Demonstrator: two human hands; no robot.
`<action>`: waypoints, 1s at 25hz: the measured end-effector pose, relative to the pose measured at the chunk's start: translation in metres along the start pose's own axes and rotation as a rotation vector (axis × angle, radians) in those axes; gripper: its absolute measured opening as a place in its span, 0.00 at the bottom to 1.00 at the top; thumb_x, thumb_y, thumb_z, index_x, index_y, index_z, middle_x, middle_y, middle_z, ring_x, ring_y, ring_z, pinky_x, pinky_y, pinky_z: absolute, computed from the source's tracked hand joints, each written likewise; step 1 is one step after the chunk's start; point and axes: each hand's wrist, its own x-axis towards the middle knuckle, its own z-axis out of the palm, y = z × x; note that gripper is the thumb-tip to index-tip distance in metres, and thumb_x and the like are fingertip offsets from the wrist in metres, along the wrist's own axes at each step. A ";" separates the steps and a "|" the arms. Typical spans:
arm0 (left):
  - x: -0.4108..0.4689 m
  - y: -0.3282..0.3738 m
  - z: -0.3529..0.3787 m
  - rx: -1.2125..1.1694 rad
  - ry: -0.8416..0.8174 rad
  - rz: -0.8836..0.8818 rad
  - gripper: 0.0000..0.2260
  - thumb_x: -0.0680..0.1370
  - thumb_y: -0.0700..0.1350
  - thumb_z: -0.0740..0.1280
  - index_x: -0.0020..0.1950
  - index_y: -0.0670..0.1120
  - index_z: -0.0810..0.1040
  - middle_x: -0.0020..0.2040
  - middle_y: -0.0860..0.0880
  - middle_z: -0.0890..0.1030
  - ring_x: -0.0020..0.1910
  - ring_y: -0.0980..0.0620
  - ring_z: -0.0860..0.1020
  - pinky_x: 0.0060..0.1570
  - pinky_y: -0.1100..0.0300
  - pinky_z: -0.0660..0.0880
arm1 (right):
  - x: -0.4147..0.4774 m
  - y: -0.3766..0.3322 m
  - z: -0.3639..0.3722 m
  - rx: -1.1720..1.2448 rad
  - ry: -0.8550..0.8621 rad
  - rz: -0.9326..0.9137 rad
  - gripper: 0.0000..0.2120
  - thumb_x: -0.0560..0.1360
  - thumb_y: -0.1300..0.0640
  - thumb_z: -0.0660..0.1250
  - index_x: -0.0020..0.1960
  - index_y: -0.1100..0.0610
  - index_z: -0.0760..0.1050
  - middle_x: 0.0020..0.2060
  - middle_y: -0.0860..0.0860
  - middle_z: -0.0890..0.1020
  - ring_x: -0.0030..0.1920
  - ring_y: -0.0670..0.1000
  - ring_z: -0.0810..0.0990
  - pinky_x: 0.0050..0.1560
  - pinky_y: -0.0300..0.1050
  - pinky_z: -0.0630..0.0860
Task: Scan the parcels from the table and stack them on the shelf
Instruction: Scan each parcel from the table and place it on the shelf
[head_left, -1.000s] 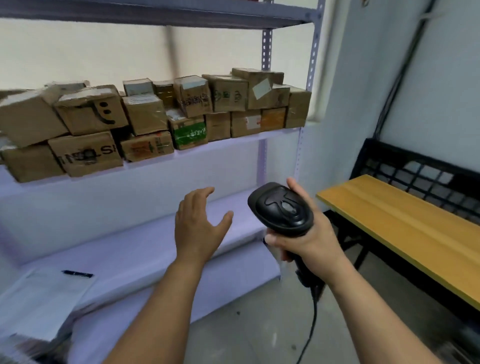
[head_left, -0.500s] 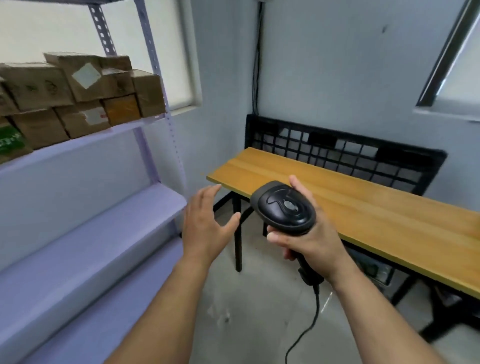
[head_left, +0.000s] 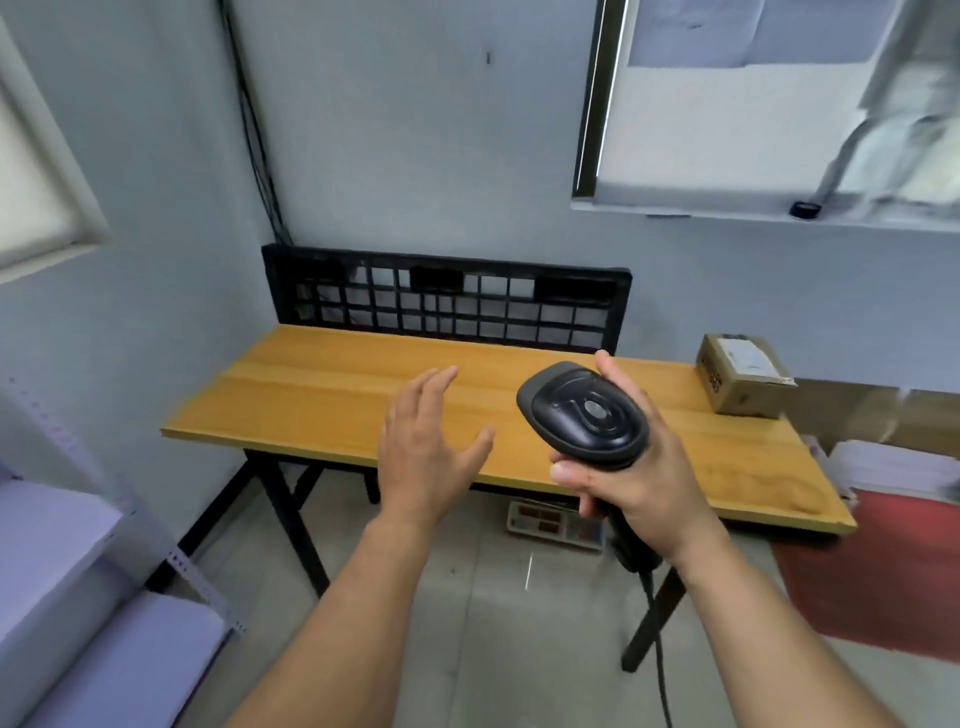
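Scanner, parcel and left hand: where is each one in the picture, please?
scanner (head_left: 584, 415): head view, top of its black head.
parcel (head_left: 748, 364): head view, white label on top.
left hand (head_left: 426, 452): head view, back of the hand.

1 parcel (head_left: 743, 382), 1 scanner (head_left: 584, 415), 1 table (head_left: 322, 395), 1 shelf (head_left: 57, 561) — 1 blk crate (head_left: 441, 261).

Grey wall (head_left: 415, 130), tiled floor (head_left: 493, 639) (bright window (head_left: 727, 119)).

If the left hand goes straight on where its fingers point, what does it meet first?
The left hand would probably meet the bare wooden tabletop, or the black grid panel behind it; depth is unclear. The parcel lies off right.
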 end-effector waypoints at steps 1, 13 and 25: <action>0.012 0.004 0.013 -0.014 -0.006 0.014 0.30 0.72 0.53 0.73 0.72 0.49 0.68 0.68 0.50 0.70 0.67 0.50 0.68 0.63 0.54 0.66 | 0.009 0.005 -0.010 -0.002 0.018 -0.002 0.48 0.62 0.65 0.81 0.70 0.34 0.62 0.51 0.59 0.83 0.33 0.52 0.82 0.25 0.47 0.77; 0.134 0.032 0.146 -0.103 -0.152 0.135 0.28 0.72 0.52 0.72 0.71 0.50 0.69 0.68 0.50 0.71 0.67 0.50 0.68 0.64 0.54 0.66 | 0.106 0.053 -0.098 -0.057 0.269 0.078 0.46 0.60 0.61 0.79 0.67 0.29 0.62 0.49 0.60 0.82 0.26 0.52 0.77 0.27 0.46 0.74; 0.162 0.122 0.294 -0.159 -0.345 0.197 0.29 0.76 0.57 0.67 0.74 0.52 0.65 0.71 0.52 0.67 0.70 0.53 0.64 0.66 0.58 0.63 | 0.118 0.110 -0.257 -0.148 0.452 0.192 0.48 0.66 0.69 0.78 0.67 0.29 0.60 0.45 0.55 0.83 0.26 0.55 0.76 0.27 0.46 0.75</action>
